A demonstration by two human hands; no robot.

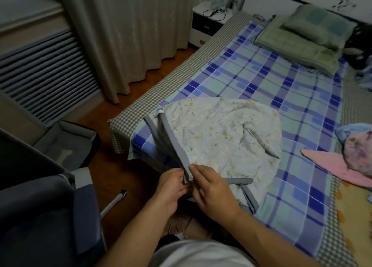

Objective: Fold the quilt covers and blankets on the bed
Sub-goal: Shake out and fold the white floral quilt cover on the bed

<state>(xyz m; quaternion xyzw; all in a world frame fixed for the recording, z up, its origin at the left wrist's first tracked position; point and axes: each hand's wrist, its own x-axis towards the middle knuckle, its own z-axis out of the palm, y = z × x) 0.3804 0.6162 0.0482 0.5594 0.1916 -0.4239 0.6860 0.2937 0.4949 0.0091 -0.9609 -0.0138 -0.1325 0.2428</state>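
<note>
I'm pinching quilt cover (221, 133) grey border with left hand (171, 188), right hand (211, 192) | risk: bunched far cloth is dragging corners misaligned

floral grey-bordered quilt cover (225, 133) crumpled near bed (281, 97) corner

The bed (159, 89) in front of me carries a blue and green plaid sheet (281, 97) over a small-check grey cover that shows along its edges. A pale floral quilt cover (225, 129) with grey borders lies crumpled near the foot corner. At the head end, a green pillow (320, 25) rests on a folded green blanket (291, 45). Along the right side, a pink cloth (330, 166) lies flat, with a bunched blue and pink blanket (356, 145) partly on it.
</note>
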